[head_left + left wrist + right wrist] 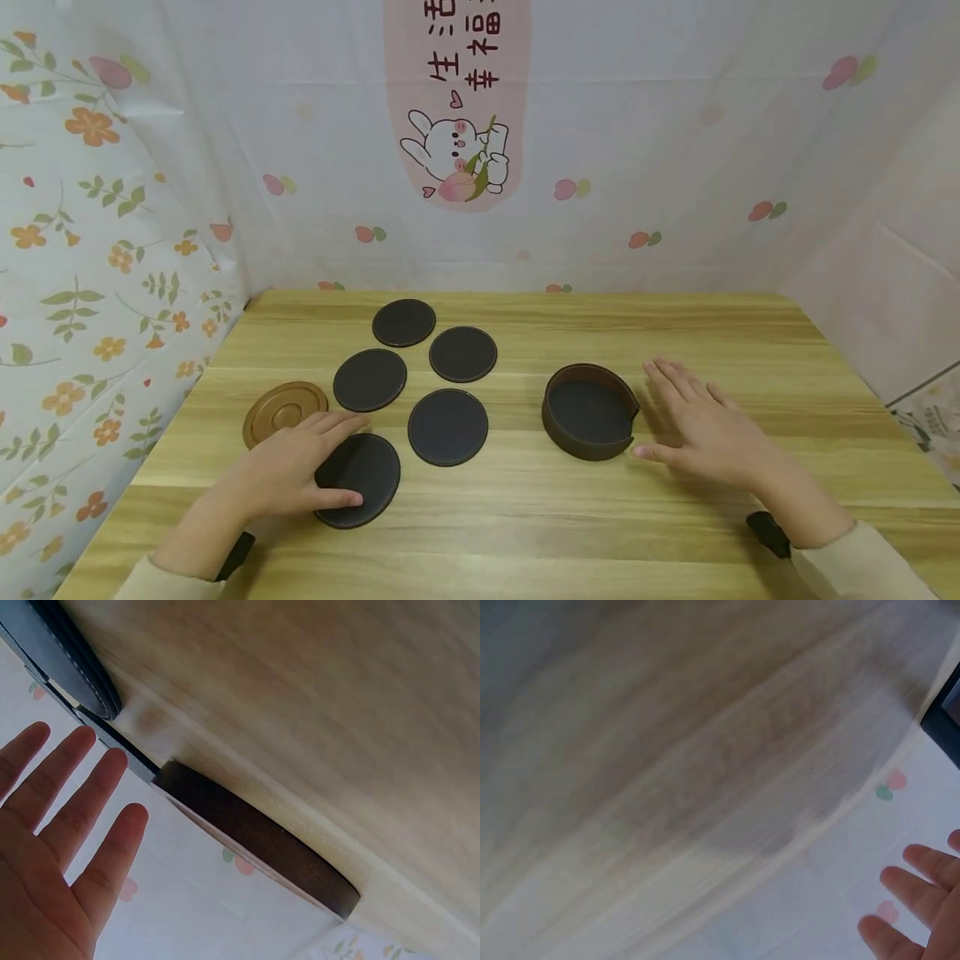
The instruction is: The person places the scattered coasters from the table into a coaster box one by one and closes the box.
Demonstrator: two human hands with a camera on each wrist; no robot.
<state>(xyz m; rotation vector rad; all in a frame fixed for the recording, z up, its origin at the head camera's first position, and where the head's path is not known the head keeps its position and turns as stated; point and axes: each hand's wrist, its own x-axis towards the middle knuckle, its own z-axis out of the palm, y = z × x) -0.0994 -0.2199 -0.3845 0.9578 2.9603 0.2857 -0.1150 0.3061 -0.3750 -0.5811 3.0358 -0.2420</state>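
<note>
My left hand (pixel 288 471) hovers with spread fingers over the nearest black round coaster (pixel 367 479), overlapping its left side in the head view. In the left wrist view its fingers (pixel 82 810) are straight, with nothing between them, and a stitched coaster edge (pixel 64 656) shows above. To the right, an open-topped round coaster holder (pixel 581 444), dark brown with a notch in its wall, stands on the table. My right hand (pixel 708 437) is just right of that notch, fingers extended and thumb apart. The holder's dark corner (pixel 943 724) shows in the right wrist view.
Several more black coasters lie flat: a back one (pixel 404 322), one right of it (pixel 462 354), others at the middle left (pixel 370 380) and middle (pixel 447 427). A brown ringed disc (pixel 262 410) lies left, partly behind my left hand. Patterned cloth (pixel 675 167) hangs beyond the table (pixel 525 533).
</note>
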